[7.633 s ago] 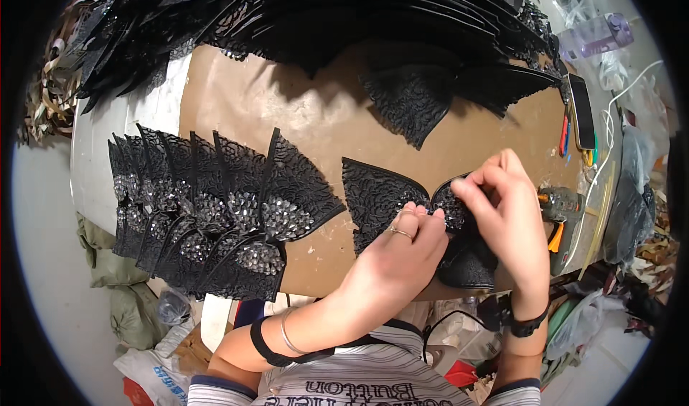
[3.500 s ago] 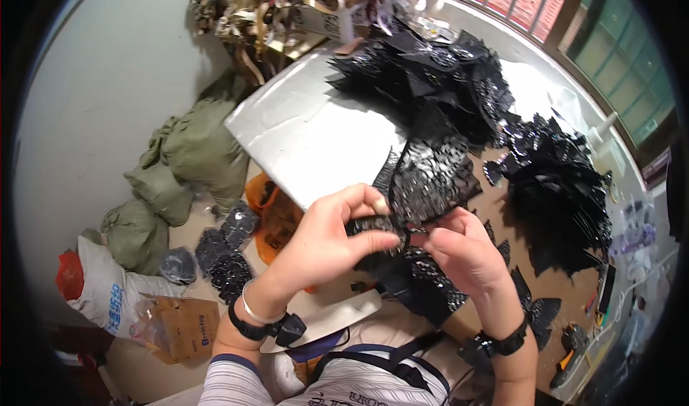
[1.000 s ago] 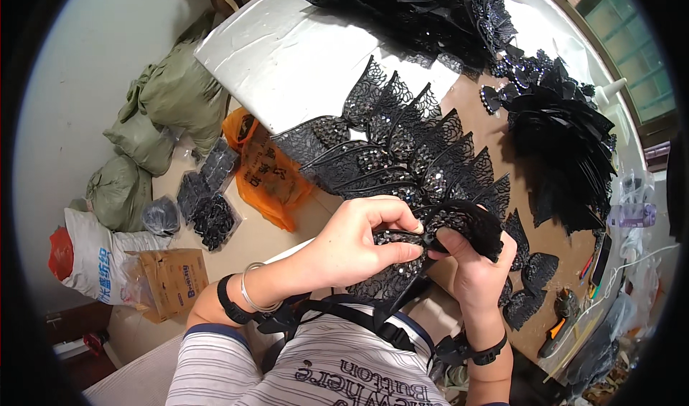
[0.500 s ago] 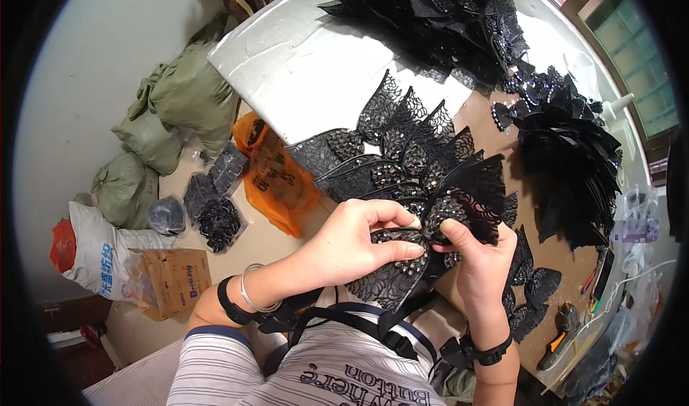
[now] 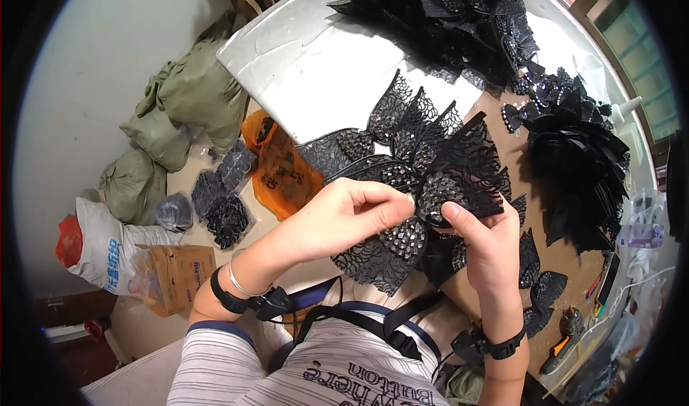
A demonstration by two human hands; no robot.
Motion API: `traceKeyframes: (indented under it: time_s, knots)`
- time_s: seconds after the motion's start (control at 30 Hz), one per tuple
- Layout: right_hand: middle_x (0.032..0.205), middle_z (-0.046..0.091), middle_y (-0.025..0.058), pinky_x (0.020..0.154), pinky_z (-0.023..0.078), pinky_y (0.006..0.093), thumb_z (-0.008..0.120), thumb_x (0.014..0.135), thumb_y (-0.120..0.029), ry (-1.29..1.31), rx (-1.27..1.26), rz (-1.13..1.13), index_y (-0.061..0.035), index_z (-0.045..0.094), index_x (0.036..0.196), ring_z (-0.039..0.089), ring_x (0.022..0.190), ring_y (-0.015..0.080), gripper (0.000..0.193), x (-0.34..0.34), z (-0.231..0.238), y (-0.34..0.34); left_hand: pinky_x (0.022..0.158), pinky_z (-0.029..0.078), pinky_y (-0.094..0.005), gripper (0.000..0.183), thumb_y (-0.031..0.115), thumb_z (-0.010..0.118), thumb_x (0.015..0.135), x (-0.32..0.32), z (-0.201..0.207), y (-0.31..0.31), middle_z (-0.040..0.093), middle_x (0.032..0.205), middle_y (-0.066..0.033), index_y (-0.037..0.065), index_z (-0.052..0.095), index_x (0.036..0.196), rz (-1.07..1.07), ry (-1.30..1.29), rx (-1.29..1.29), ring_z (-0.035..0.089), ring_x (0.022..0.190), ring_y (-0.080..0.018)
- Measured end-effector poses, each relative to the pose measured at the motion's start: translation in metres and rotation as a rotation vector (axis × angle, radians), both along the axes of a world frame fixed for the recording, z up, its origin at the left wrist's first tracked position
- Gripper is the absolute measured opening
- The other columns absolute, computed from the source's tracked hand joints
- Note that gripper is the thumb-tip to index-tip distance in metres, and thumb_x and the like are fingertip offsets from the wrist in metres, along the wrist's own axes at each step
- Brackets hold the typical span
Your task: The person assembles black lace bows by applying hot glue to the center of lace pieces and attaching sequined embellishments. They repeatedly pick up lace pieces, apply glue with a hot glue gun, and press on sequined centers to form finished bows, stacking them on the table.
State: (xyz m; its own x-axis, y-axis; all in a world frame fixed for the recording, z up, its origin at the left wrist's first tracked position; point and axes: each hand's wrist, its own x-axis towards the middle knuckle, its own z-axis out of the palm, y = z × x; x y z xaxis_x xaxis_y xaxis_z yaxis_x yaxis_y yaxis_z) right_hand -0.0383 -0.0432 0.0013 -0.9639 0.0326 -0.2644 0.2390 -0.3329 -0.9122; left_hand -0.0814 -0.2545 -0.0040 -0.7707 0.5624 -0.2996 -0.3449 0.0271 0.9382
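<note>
A black lace petal with a cluster of faceted beads [image 5: 443, 192] is gripped by my right hand [image 5: 488, 237], thumb on its front and fingers behind. My left hand [image 5: 352, 216] is closed in a pinch beside that petal's inner edge; whatever sits between thumb and forefinger is too small or hidden to name. Below the left fingertips hangs another beaded lace petal [image 5: 403, 242]. Beyond my hands, joined black lace petals [image 5: 409, 140] fan out over the table edge, their bead clusters toward the middle.
A white sheet [image 5: 308, 68] covers part of the table. Black piles [image 5: 445, 25] and black layered pieces [image 5: 578, 180] lie at the far and right sides. Orange-handled pliers [image 5: 563, 341] rest at right. Green sacks [image 5: 201, 94], an orange bag [image 5: 283, 176] and a cardboard box [image 5: 179, 273] stand left.
My left thumb and forefinger have come off the lower beaded petal and closed together higher up. The right hand's petal has turned more upright and flatter toward view.
</note>
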Motion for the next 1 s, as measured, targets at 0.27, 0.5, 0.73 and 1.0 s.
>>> traceKeyframes:
  time_s: [0.27, 0.5, 0.73, 1.0]
  knots:
    - [0.101, 0.071, 0.0092, 0.08, 0.057, 0.0292, 0.073, 0.085, 0.003, -0.065, -0.034, 0.03, 0.0019, 0.066, 0.108, 0.068, 0.087, 0.0143, 0.024, -0.007, -0.001, -0.011, 0.062, 0.047, -0.0222, 0.019, 0.014, 0.076, 0.087, 0.0, -0.01, -0.003, 0.068, 0.078, -0.0009, -0.002, 0.069, 0.094, 0.048, 0.175, -0.181, 0.056, 0.07, -0.003]
    - [0.096, 0.072, 0.0071, 0.076, 0.055, 0.0265, 0.075, 0.08, 0.006, 0.045, 0.093, 0.033, 0.0012, 0.068, 0.102, 0.067, 0.083, 0.0118, 0.024, -0.017, -0.012, -0.018, 0.066, 0.049, -0.0196, 0.014, 0.008, 0.074, 0.089, -0.005, -0.006, -0.005, 0.068, 0.085, 0.0006, -0.001, 0.067, 0.097, -0.002, 0.182, -0.278, 0.059, 0.075, -0.0022]
    - [0.098, 0.069, 0.0107, 0.079, 0.055, 0.0278, 0.069, 0.087, 0.003, 0.062, 0.201, 0.067, 0.0043, 0.049, 0.135, 0.066, 0.086, 0.0129, 0.051, -0.035, 0.002, -0.013, 0.071, 0.051, -0.0253, 0.015, 0.01, 0.074, 0.085, -0.075, -0.015, -0.045, 0.071, 0.083, -0.0031, 0.0, 0.071, 0.096, 0.262, 0.483, -0.438, 0.062, 0.076, -0.0073]
    - [0.082, 0.069, 0.0118, 0.065, 0.057, 0.0291, 0.06, 0.092, -0.002, 0.016, 0.297, 0.032, 0.0046, 0.058, 0.121, 0.069, 0.072, 0.0185, 0.029, 0.036, 0.009, 0.048, 0.078, 0.052, -0.0326, 0.022, 0.024, 0.081, 0.077, -0.252, -0.07, -0.216, 0.072, 0.09, -0.0131, 0.006, 0.077, 0.089, 0.52, 0.594, -0.905, 0.068, 0.084, -0.0241]
